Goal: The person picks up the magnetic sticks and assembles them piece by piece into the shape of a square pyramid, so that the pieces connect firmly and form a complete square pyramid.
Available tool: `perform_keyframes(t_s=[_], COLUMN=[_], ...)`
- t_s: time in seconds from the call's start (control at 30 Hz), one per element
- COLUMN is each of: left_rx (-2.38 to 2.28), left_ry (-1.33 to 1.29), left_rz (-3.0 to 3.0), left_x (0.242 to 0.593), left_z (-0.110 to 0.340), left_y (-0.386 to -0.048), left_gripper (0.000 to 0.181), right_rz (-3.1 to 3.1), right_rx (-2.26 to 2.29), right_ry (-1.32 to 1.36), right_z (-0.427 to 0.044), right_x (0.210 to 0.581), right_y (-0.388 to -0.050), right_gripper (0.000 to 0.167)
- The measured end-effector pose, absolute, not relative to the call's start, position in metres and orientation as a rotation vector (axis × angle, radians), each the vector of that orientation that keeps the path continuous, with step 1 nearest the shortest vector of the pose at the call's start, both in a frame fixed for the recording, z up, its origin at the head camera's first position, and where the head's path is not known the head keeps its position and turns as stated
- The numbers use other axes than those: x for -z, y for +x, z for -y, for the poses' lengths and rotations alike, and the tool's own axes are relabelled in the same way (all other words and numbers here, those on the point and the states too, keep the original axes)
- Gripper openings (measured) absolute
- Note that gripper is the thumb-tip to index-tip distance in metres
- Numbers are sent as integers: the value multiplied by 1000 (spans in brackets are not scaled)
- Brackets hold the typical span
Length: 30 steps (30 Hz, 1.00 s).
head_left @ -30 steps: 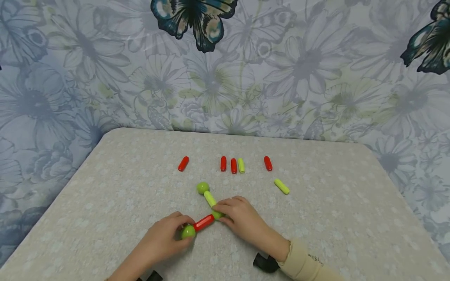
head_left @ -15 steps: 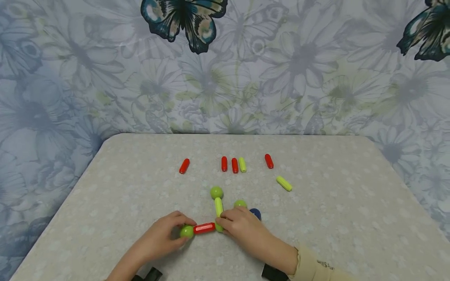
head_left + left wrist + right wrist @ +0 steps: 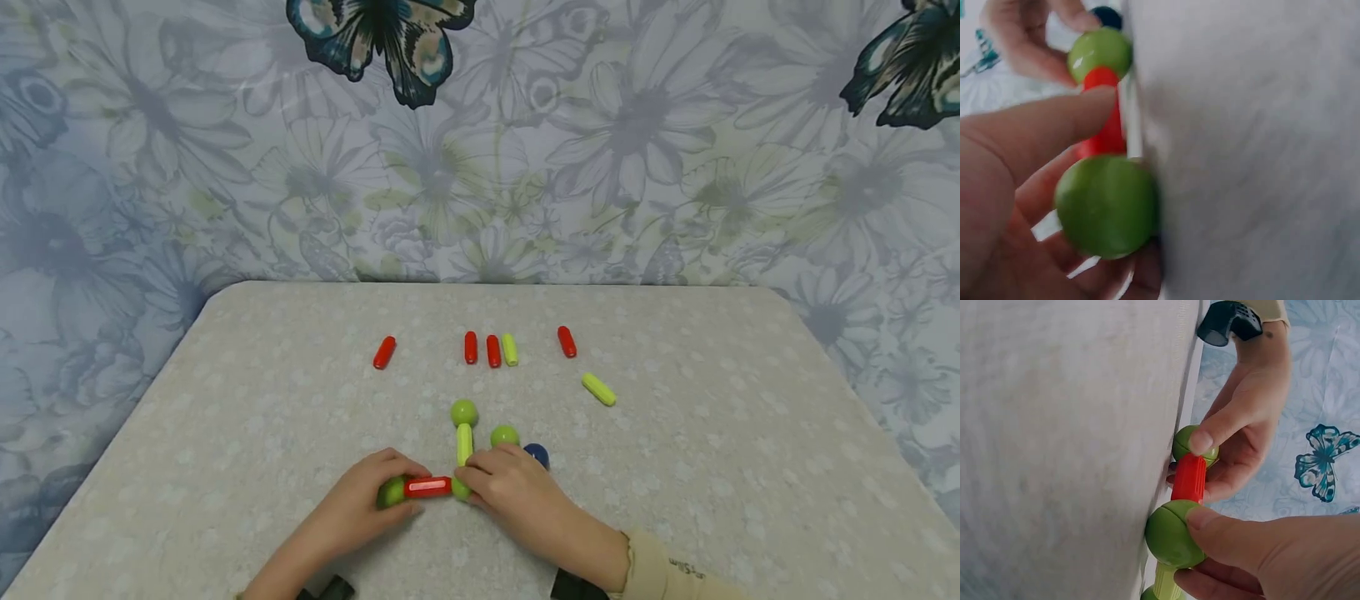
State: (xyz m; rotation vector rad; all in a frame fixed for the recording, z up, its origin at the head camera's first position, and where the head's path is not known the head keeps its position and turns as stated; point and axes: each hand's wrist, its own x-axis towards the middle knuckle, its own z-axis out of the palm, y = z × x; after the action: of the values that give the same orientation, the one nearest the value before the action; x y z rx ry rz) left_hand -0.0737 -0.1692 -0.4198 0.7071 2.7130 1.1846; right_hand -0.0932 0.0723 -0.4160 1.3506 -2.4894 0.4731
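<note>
A toy-like assembly of balls and rods lies on the table between the hands. My left hand grips the left green ball, its thumb reaching along the red rod. That rod runs to a second green ball at the corner, which my right hand pinches with thumb and fingers. From this corner a yellow-green rod points away, with another green ball on its far end. Beyond the right hand's knuckles show a green ball and a dark blue ball, both partly hidden.
Loose red rods and a yellow-green rod lie in a scattered row farther back. Another yellow-green rod lies to the right. The pale patterned table ends at a floral wall with butterflies.
The assembly has turned, so the yellow-green rod now points straight away. A green and a blue ball have come into view by the right hand. The left fingers have slid towards the red rod.
</note>
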Motion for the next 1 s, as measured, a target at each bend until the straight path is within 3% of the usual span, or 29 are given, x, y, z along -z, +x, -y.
perform_keyframes(t_s=[0.47,0.73,1.0], left_rx=[-1326,-1318,-1314], left_ry=[597,576,580], left_rz=[-2746,-2739,-2750], left_x=[431,432,433], left_z=[162,162,162], left_y=[-71,-70,-70], left_gripper=[20,20,22], right_rz=[2541,2606,2854], right_rx=[-607,-925,-775], right_ry=[1297,823,441], right_z=[-81,-138,-204], right_x=[407,388,407], right_y=[-100,-146,-172], right_gripper=[29,27,32])
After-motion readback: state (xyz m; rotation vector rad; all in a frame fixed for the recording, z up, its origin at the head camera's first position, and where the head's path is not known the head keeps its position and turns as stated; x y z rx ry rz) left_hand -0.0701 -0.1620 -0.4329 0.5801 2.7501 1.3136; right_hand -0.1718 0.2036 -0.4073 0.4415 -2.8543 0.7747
